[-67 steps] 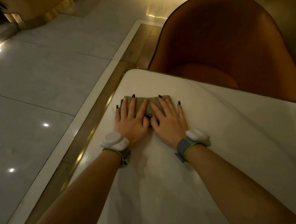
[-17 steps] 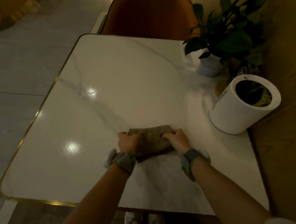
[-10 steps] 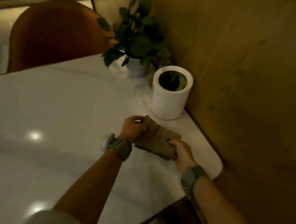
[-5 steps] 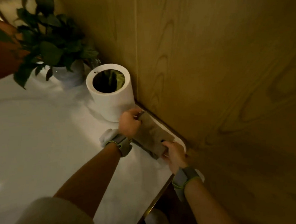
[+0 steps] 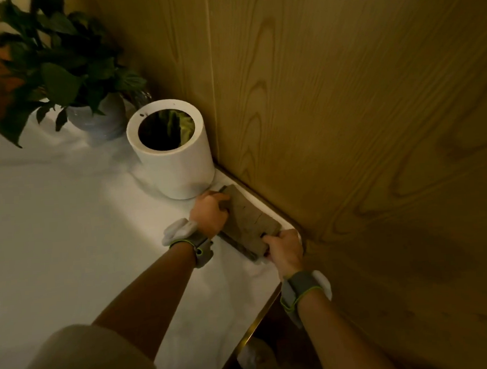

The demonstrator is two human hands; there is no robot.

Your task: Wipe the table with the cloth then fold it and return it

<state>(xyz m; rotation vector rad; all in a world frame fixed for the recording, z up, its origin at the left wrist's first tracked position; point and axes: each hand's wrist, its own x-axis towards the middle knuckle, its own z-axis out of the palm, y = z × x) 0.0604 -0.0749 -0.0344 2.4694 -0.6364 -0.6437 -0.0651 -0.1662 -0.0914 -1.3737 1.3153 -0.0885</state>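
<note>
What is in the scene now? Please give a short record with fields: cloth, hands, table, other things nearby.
cloth: folded brown cloth, at the table corner by the wall
left hand: left hand grips the cloth's far end
right hand: right hand grips the near end
table: white table with a gold edge
nearby: white bin just beyond the cloth; potted plant behind it; wooden wall

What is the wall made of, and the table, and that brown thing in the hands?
The wall looks like wood panelling, matt, with swirling grain lines. The table seems to be polished white stone, perhaps marble, glossy, with a gold-coloured edge. The folded cloth looks like soft woven fabric, dull and creased.
</note>
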